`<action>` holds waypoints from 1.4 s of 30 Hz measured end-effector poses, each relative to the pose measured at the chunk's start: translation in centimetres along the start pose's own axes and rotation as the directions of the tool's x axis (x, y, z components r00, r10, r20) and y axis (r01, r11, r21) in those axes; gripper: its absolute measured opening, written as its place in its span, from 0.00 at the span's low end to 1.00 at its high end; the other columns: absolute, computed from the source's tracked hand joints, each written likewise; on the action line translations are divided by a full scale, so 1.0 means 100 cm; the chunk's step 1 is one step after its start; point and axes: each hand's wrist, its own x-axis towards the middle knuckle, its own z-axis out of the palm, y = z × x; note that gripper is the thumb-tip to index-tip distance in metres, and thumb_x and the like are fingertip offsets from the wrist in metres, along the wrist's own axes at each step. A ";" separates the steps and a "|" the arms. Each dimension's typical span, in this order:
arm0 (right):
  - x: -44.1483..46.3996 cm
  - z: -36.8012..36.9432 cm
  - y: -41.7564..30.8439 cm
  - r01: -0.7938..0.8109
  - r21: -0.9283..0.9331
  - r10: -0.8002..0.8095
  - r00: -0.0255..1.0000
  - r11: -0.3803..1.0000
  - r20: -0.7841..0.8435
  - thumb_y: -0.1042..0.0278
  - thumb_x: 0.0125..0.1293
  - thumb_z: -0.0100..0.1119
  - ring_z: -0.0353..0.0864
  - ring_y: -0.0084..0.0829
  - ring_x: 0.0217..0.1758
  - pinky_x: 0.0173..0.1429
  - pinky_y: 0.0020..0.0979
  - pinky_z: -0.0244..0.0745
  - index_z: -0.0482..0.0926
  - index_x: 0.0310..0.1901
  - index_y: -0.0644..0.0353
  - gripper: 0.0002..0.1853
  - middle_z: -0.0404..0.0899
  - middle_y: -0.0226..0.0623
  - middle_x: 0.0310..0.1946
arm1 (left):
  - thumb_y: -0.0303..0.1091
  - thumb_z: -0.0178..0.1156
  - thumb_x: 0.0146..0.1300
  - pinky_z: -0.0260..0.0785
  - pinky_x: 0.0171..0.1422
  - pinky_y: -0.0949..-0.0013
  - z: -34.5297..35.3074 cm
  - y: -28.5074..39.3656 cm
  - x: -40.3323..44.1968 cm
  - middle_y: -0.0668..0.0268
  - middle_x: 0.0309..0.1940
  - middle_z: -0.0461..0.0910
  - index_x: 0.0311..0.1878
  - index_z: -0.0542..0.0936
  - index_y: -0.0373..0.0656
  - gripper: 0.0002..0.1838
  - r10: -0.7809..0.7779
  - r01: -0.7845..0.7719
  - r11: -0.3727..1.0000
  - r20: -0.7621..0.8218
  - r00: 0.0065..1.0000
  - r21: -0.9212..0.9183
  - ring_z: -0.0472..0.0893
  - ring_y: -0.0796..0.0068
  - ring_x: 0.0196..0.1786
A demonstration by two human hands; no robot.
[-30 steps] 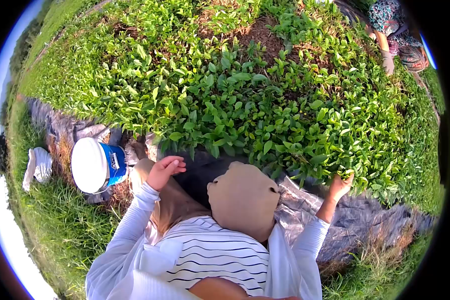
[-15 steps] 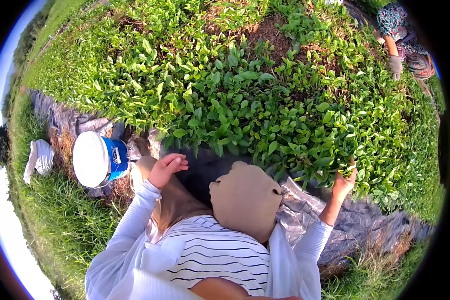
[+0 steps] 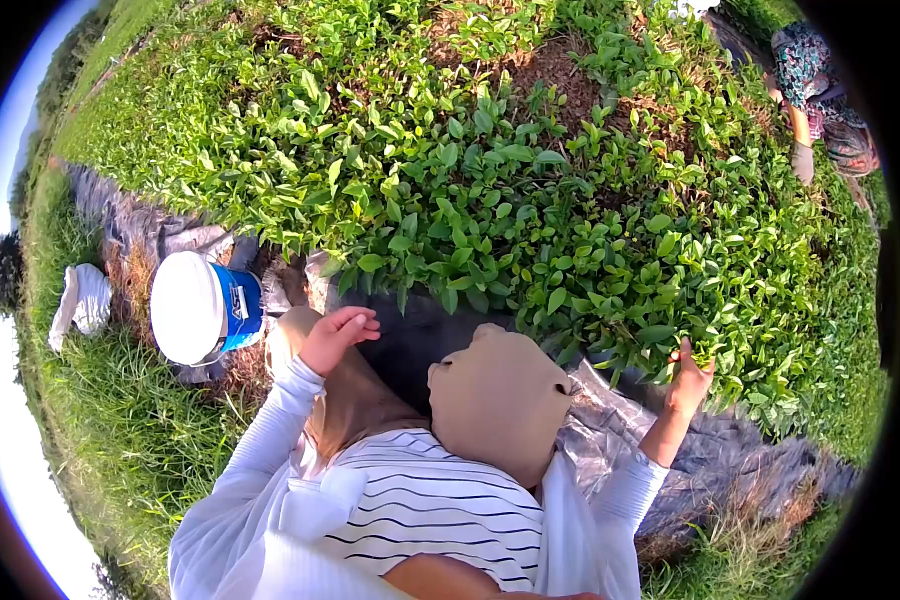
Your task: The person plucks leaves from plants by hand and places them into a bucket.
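Note:
My left hand [image 3: 338, 338] hovers above my bent knee, beside the dark ground sheet. Its fingers are curled together toward the thumb, and whatever they may hold is hidden. Over on the right, my right hand [image 3: 688, 382] is at the near edge of the leafy green bushes [image 3: 470, 215]. The thumb points up and the fingers are bent around small bright leaves of a shoot [image 3: 707, 361]. Foliage partly covers the fingertips.
A white-and-blue bucket [image 3: 238, 310] stands at left, its white face toward me. Behind it a white sack [image 3: 92, 300] lies on grass. Dark sheeting [image 3: 740, 475] runs along the row. A co-worker [image 3: 815, 80] reaches into the bushes at upper right.
My right hand has turned and drawn slightly down, its thumb now raised. My left hand keeps its curled pose. The view has shifted a little, and the co-worker's arm has moved slightly.

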 end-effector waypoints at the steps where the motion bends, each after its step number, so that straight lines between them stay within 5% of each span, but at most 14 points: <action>1: 0.012 0.008 0.005 0.125 -0.124 -0.120 0.992 0.984 0.049 0.80 0.57 0.62 0.76 0.22 0.30 0.32 0.22 0.71 0.73 0.47 0.61 0.16 0.79 0.34 0.34 | 0.35 0.50 0.70 0.72 0.54 0.70 0.003 0.004 0.000 0.59 0.45 0.79 0.55 0.73 0.35 0.16 -0.008 0.008 1.000 -0.002 1.000 0.001 0.81 0.69 0.46; 5: 0.034 0.047 0.009 0.408 -0.685 -0.405 0.897 0.604 0.177 0.80 0.53 0.57 0.77 0.29 0.31 0.38 0.29 0.73 0.73 0.45 0.63 0.15 0.80 0.37 0.33 | 0.35 0.50 0.70 0.73 0.55 0.70 0.009 0.014 -0.001 0.59 0.44 0.79 0.55 0.73 0.35 0.16 0.032 -0.033 0.999 -0.014 0.999 -0.019 0.81 0.70 0.46; 8: 0.026 0.034 0.050 -0.012 -0.264 0.024 0.999 0.964 0.043 0.81 0.54 0.54 0.75 0.28 0.27 0.31 0.30 0.71 0.73 0.45 0.61 0.15 0.78 0.34 0.28 | 0.34 0.50 0.70 0.73 0.55 0.70 0.000 0.005 -0.004 0.59 0.45 0.79 0.55 0.73 0.35 0.16 0.009 -0.010 0.999 -0.036 0.999 -0.039 0.81 0.70 0.46; 10: -0.031 0.039 0.022 -0.369 0.030 0.364 0.924 0.929 0.114 0.82 0.57 0.55 0.72 0.22 0.25 0.25 0.26 0.68 0.74 0.47 0.60 0.15 0.77 0.31 0.30 | 0.34 0.50 0.70 0.73 0.54 0.69 -0.004 0.000 -0.004 0.59 0.44 0.80 0.55 0.73 0.35 0.15 0.031 -0.032 0.999 -0.043 0.999 -0.033 0.81 0.69 0.46; 16: -0.107 -0.008 0.029 -0.459 0.023 0.441 0.865 0.888 0.237 0.86 0.55 0.59 0.76 0.24 0.31 0.31 0.23 0.73 0.73 0.55 0.62 0.23 0.78 0.33 0.36 | 0.35 0.50 0.70 0.73 0.54 0.69 0.004 0.002 0.005 0.59 0.44 0.80 0.55 0.73 0.35 0.16 -0.013 0.013 1.000 -0.002 1.000 -0.019 0.81 0.69 0.46; 19: -0.111 -0.003 0.039 -0.266 -0.388 0.286 0.958 0.882 -0.007 0.82 0.55 0.61 0.80 0.30 0.39 0.39 0.29 0.77 0.75 0.47 0.64 0.16 0.79 0.39 0.41 | 0.35 0.50 0.70 0.73 0.54 0.69 0.009 0.006 0.005 0.59 0.44 0.80 0.55 0.73 0.35 0.16 -0.005 0.005 1.000 0.015 1.000 -0.007 0.81 0.69 0.46; 21: -0.095 0.002 0.040 0.115 -0.700 -0.146 0.989 0.705 0.015 0.83 0.53 0.60 0.79 0.37 0.45 0.45 0.34 0.76 0.73 0.46 0.63 0.17 0.77 0.42 0.47 | 0.35 0.50 0.70 0.73 0.54 0.69 0.010 0.008 0.006 0.59 0.44 0.80 0.55 0.73 0.35 0.16 0.014 -0.014 1.000 0.016 1.000 -0.010 0.81 0.69 0.46; 27: -0.041 0.037 0.024 0.562 -0.701 -0.509 0.799 0.439 0.321 0.83 0.48 0.58 0.74 0.46 0.49 0.49 0.37 0.72 0.72 0.44 0.59 0.19 0.73 0.44 0.51 | 0.35 0.50 0.70 0.73 0.54 0.69 0.010 0.007 -0.002 0.59 0.44 0.80 0.54 0.73 0.35 0.16 0.006 -0.006 1.000 -0.016 1.000 -0.015 0.81 0.69 0.45; 28: -0.033 0.036 0.033 0.533 -0.660 -0.459 0.834 0.529 0.306 0.83 0.50 0.59 0.74 0.42 0.42 0.43 0.35 0.72 0.72 0.45 0.59 0.19 0.75 0.42 0.46 | 0.34 0.50 0.70 0.73 0.54 0.69 0.010 0.008 -0.005 0.59 0.44 0.80 0.54 0.73 0.35 0.16 0.005 -0.005 1.000 -0.024 1.000 -0.027 0.81 0.69 0.45; 30: -0.024 0.030 0.053 0.019 -0.274 0.009 0.995 0.962 0.101 0.82 0.53 0.60 0.76 0.36 0.28 0.33 0.31 0.73 0.73 0.46 0.60 0.17 0.79 0.38 0.36 | 0.34 0.49 0.70 0.73 0.54 0.69 0.008 0.005 -0.012 0.59 0.44 0.80 0.54 0.73 0.35 0.15 0.006 -0.007 1.000 -0.035 0.999 -0.030 0.81 0.68 0.46; 31: -0.033 0.039 0.045 -0.372 0.096 0.370 0.928 0.923 0.039 0.82 0.56 0.60 0.73 0.29 0.23 0.27 0.27 0.71 0.73 0.46 0.60 0.15 0.78 0.34 0.31 | 0.34 0.49 0.70 0.73 0.54 0.69 0.005 0.002 -0.013 0.59 0.44 0.80 0.55 0.73 0.35 0.16 0.019 -0.020 1.000 -0.038 0.999 -0.023 0.81 0.68 0.46; 34: -0.091 0.061 0.005 -0.428 0.088 0.408 0.895 0.900 0.180 0.83 0.57 0.61 0.71 0.23 0.23 0.24 0.23 0.68 0.72 0.49 0.62 0.18 0.76 0.32 0.33 | 0.34 0.49 0.70 0.73 0.54 0.69 0.005 0.003 -0.011 0.58 0.45 0.79 0.55 0.73 0.35 0.16 -0.003 0.001 1.000 -0.062 0.998 -0.027 0.81 0.68 0.46; 37: -0.082 0.051 -0.012 -0.196 0.123 0.163 0.957 0.973 0.239 0.82 0.56 0.62 0.73 0.23 0.26 0.30 0.23 0.70 0.71 0.54 0.64 0.22 0.76 0.32 0.35 | 0.34 0.49 0.70 0.72 0.55 0.70 0.004 0.002 -0.013 0.58 0.45 0.79 0.56 0.72 0.35 0.16 -0.028 0.029 1.000 -0.041 0.999 0.011 0.81 0.69 0.47; 42: -0.025 0.046 -0.030 0.301 -0.643 -0.137 0.946 0.704 0.294 0.84 0.49 0.59 0.74 0.31 0.45 0.46 0.28 0.71 0.75 0.50 0.58 0.24 0.75 0.38 0.46 | 0.34 0.48 0.71 0.71 0.56 0.70 0.007 0.005 -0.008 0.58 0.46 0.79 0.56 0.72 0.35 0.16 -0.009 0.009 1.000 -0.028 1.000 -0.012 0.81 0.69 0.47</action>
